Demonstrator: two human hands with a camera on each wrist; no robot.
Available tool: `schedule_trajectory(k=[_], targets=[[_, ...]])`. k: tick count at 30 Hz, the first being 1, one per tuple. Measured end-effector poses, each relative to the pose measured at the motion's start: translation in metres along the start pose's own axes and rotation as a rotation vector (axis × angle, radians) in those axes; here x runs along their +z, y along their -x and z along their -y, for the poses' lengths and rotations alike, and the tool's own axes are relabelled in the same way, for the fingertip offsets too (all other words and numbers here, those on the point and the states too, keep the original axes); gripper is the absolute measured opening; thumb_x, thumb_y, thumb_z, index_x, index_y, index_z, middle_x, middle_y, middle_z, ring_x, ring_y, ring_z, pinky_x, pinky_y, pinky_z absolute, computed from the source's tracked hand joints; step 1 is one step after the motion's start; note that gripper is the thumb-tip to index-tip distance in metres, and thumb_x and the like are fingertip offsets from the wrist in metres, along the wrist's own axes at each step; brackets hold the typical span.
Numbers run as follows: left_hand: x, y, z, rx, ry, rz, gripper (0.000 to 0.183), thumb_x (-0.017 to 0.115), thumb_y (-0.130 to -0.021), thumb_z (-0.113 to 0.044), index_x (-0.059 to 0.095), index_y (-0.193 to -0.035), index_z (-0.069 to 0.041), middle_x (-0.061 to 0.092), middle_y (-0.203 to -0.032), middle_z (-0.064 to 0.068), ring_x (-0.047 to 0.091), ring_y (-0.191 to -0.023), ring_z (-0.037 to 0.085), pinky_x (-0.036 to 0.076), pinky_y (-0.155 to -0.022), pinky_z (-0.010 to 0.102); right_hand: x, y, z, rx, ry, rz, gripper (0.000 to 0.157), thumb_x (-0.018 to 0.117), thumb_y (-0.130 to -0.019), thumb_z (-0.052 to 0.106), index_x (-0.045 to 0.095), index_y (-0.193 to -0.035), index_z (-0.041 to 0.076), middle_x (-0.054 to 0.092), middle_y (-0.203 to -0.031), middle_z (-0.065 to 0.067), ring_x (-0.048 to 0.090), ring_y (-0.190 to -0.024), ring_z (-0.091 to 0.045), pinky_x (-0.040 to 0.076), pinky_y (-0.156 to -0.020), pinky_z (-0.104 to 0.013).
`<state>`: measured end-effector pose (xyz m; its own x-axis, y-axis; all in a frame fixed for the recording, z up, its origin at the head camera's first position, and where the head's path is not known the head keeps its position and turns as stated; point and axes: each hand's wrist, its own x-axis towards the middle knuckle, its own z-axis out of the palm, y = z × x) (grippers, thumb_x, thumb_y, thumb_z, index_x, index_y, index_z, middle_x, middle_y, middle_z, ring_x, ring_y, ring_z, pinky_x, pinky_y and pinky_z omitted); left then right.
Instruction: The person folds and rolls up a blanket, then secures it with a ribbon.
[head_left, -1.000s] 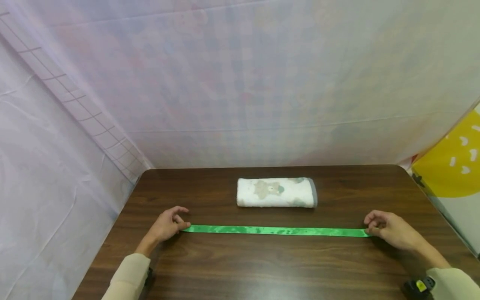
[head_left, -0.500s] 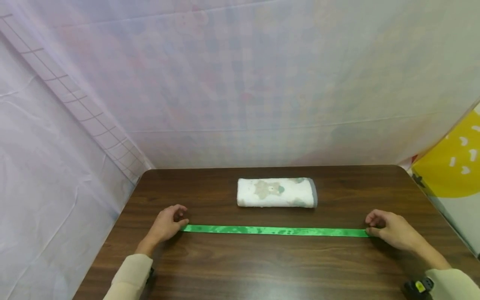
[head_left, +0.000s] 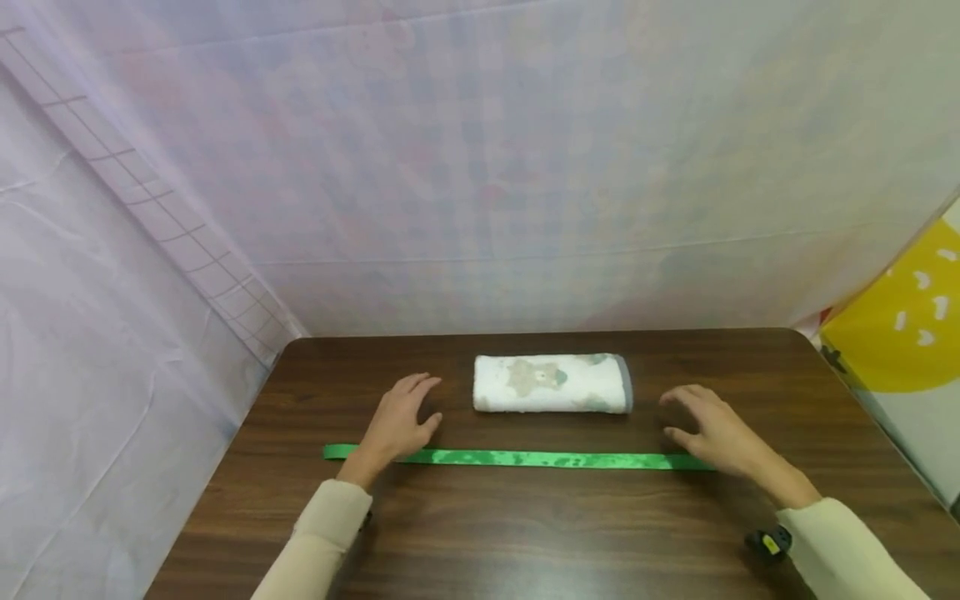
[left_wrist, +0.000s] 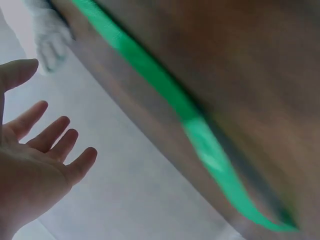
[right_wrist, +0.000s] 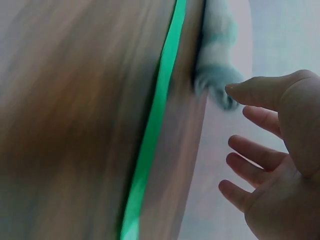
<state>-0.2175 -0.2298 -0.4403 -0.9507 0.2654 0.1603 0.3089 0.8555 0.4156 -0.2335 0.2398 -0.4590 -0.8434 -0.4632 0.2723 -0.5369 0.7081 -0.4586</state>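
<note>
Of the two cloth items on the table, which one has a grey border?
The rolled white towel: a grey border shows along its right end in the head view. The green ribbon, a long narrow strip, shows none.

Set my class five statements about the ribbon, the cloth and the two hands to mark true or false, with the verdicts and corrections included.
1. The green ribbon runs across the brown table. True.

2. In the head view, the rolled cloth lies between the left hand and the right hand, side to side. True.

3. The ribbon is tied around the cloth. False: it lies apart from the cloth, nearer the person.

4. The left hand pinches the ribbon between finger and thumb. False: the left hand holds nothing.

5. Neither hand touches the cloth. True.
</note>
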Motion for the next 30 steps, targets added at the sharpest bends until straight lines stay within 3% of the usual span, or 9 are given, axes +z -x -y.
schedule_trajectory(k=[6,15,21,30], targets=[[0.015,-0.026,-0.027,0.056,-0.036,0.028,0.058,0.067,-0.094,-0.023,0.046,-0.147,-0.009,0.042,-0.152,0.017,0.033,-0.144,0.036,0.028,-0.115,0.057,0.020,-0.027,0.022,-0.033,-0.007,0.043,0.051,0.077,-0.082,0.001,0.054,-0.128,-0.003,0.052,-0.131,-0.027,0.048,-0.120,-0.049,0.037,-0.094,-0.070],[0.037,-0.049,-0.054,0.112,-0.156,0.120,0.066,0.065,-0.095,-0.031,0.039,-0.152,-0.010,0.033,-0.159,0.015,0.020,-0.151,0.029,0.013,-0.122,0.048,0.039,-0.055,0.036,-0.088,0.070,-0.031,0.061,0.082,-0.075,0.001,0.054,-0.129,-0.002,0.041,-0.143,-0.032,0.032,-0.136,-0.051,0.025,-0.106,-0.071],[0.048,-0.064,-0.069,0.158,-0.210,0.159,0.070,0.064,-0.095,-0.038,0.036,-0.154,-0.010,0.029,-0.160,0.016,0.017,-0.151,0.030,0.010,-0.123,0.046,0.045,-0.072,0.042,-0.128,0.080,0.036,0.072,0.083,-0.074,0.002,0.048,-0.137,-0.002,0.035,-0.149,-0.033,0.022,-0.142,-0.052,0.014,-0.116,-0.065],[0.060,-0.078,-0.076,0.141,-0.266,0.218,0.082,0.059,-0.095,-0.052,0.022,-0.159,-0.015,0.016,-0.165,0.012,0.012,-0.153,0.027,0.009,-0.123,0.044,0.054,-0.088,0.044,-0.103,0.113,0.175,0.090,0.081,-0.076,0.004,0.032,-0.152,0.001,0.023,-0.156,-0.032,0.013,-0.145,-0.052,0.008,-0.116,-0.066]])
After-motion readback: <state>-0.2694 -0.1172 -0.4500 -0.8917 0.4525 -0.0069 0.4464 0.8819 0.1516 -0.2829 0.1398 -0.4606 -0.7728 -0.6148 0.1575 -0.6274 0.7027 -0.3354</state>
